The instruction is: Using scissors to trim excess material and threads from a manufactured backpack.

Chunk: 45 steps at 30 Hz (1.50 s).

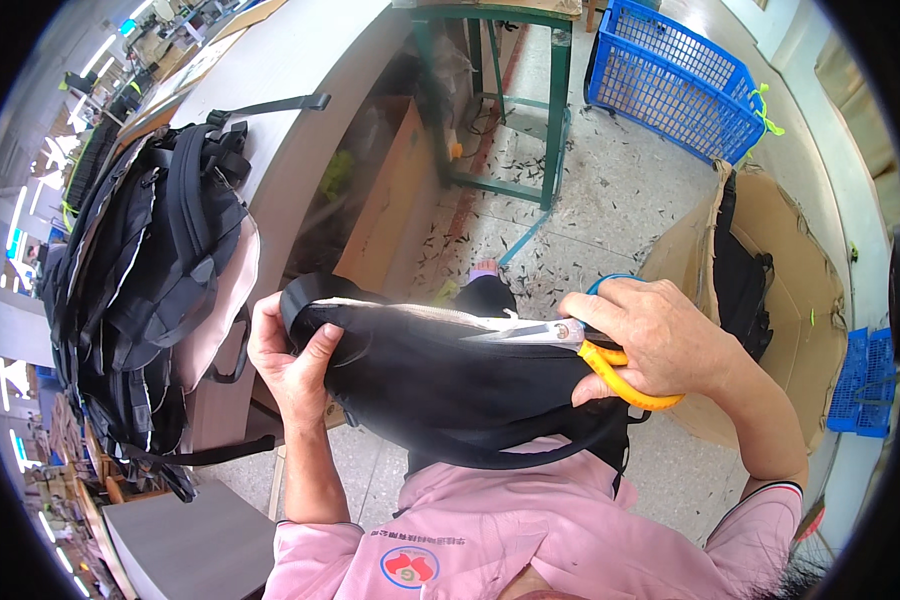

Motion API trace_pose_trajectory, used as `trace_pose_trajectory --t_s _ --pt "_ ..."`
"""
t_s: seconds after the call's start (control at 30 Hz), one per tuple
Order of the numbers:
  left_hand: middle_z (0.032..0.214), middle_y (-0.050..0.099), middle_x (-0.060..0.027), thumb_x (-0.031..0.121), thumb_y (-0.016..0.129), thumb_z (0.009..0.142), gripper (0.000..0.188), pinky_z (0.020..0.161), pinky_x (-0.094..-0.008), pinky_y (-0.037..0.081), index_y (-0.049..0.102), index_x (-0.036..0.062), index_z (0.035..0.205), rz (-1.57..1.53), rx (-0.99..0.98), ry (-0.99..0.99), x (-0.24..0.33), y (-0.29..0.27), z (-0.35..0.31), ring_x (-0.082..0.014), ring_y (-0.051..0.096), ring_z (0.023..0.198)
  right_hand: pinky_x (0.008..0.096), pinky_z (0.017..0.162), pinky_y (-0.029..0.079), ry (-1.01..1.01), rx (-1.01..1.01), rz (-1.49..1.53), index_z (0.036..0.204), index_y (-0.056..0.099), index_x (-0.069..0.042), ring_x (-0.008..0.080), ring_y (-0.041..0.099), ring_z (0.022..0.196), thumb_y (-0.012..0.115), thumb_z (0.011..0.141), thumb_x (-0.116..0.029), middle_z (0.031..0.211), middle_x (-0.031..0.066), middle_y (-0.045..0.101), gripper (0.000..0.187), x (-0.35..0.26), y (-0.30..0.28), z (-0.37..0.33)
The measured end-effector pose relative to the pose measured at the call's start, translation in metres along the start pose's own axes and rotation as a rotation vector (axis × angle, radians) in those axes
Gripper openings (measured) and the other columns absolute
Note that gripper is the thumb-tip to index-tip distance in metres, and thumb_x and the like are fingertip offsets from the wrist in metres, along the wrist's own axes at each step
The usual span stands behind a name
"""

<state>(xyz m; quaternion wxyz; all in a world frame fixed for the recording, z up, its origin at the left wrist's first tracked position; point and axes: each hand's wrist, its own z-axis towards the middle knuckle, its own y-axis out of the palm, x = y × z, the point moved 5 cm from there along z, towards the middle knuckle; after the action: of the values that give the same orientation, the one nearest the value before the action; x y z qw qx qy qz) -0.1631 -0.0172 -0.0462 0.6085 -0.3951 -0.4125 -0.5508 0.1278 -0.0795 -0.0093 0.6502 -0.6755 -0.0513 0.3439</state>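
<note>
A black fabric bag (420, 370) lies across my lap, with a pale seam edge (400, 308) running along its top. My left hand (295, 350) grips the bag's left end, thumb on the near side, close to a black strap loop. In my right hand (650, 335) is a pair of scissors (545, 332) with yellow and blue handles. Their blades point left and lie along the pale edge, beside a small white tuft. How far apart the blades are is hard to make out. A black strap curves along the bag's near side.
A heap of black bags (160, 270) sits on the white table (290, 110) at left. Ahead stands a green-framed stool (560, 120), with black scraps scattered on the floor. A blue plastic crate (670, 80) is far right; a cardboard box (790, 290) holding black fabric stands nearer.
</note>
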Motion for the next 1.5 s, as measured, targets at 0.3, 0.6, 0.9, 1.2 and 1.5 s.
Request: trace_pose_trajectory --t_s 0.3,0.6,0.9,1.2,1.5 --pt "0.082 0.059 -0.0014 0.009 0.077 0.068 0.037 0.074 -0.0226 0.045 0.053 0.0032 0.094 0.021 -0.007 -0.02 -0.002 -0.004 0.0 -0.0089 0.055 0.075 0.0319 0.049 0.043 -0.049 0.033 -0.077 0.1 0.055 -0.003 0.0231 0.053 0.056 0.07 0.069 -0.049 0.064 0.0097 0.049 0.057 0.0 0.006 0.001" --pt "0.082 0.059 -0.0015 0.008 0.077 0.068 0.036 0.072 -0.0217 0.045 0.053 0.0037 0.095 -0.012 -0.029 -0.005 -0.004 -0.004 -0.001 -0.008 0.054 0.074 0.0328 0.05 0.044 -0.118 0.135 -0.107 0.1 0.055 -0.003 0.0238 0.052 0.055 0.071 0.069 -0.046 0.062 0.0086 0.048 0.055 -0.004 0.009 0.013" --pt "0.085 0.061 -0.0021 0.008 0.077 0.068 0.036 0.073 -0.0228 0.045 0.054 0.0035 0.094 -0.066 -0.046 -0.033 -0.01 -0.006 -0.003 -0.0087 0.056 0.076 0.0319 0.047 0.043 -0.121 0.215 -0.154 0.1 0.055 -0.004 0.0232 0.052 0.053 0.071 0.068 -0.046 0.06 0.0074 0.046 0.055 -0.011 0.005 0.023" --pt "0.087 0.061 -0.0027 0.007 0.076 0.068 0.035 0.073 -0.0232 0.045 0.054 0.0037 0.095 -0.104 -0.037 -0.083 -0.011 -0.008 -0.002 -0.0087 0.056 0.077 0.0318 0.046 0.043 -0.116 0.108 -0.135 0.097 0.054 -0.005 0.0225 0.052 0.052 0.07 0.068 -0.047 0.059 0.0075 0.046 0.054 -0.011 0.016 0.027" --pt "0.088 0.062 -0.0025 0.005 0.075 0.068 0.034 0.076 -0.024 0.045 0.055 0.0032 0.095 -0.121 -0.089 -0.109 -0.01 -0.004 -0.001 -0.0083 0.056 0.079 0.0317 0.044 0.043 -0.174 0.244 -0.136 0.093 0.053 -0.006 0.0225 0.054 0.052 0.07 0.069 -0.047 0.059 0.0067 0.046 0.05 -0.02 0.011 0.042"
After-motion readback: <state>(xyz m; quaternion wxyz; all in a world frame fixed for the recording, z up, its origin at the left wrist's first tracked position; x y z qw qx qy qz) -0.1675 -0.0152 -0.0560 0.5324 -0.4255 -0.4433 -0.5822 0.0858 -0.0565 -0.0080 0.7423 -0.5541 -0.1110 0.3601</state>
